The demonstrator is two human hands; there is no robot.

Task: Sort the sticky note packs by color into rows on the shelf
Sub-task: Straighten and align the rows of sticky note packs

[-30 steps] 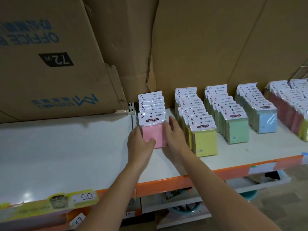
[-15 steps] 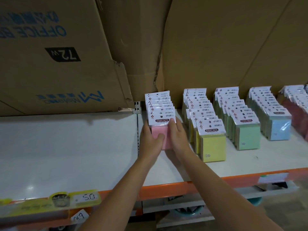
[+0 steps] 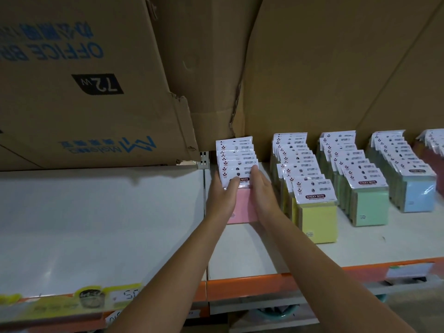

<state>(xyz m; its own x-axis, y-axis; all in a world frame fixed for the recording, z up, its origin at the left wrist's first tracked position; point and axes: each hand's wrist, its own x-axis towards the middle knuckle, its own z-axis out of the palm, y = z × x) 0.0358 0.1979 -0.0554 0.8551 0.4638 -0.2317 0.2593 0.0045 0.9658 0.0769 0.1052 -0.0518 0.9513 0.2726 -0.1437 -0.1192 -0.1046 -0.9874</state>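
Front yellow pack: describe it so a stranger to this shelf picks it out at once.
Find the white shelf with the orange front edge, backed by cardboard boxes. Its second row of packs from the left stands between the pink row and the green row. The front yellow pack is that row's nearest one, the only full yellow face showing.

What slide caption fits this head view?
Left hand grips, right hand presses the front pink pack, beside yellow row, green row and blue row.

Tall brown cardboard boxes [image 3: 312,68] behind a white shelf [image 3: 96,224] with orange front edge [image 3: 252,284].
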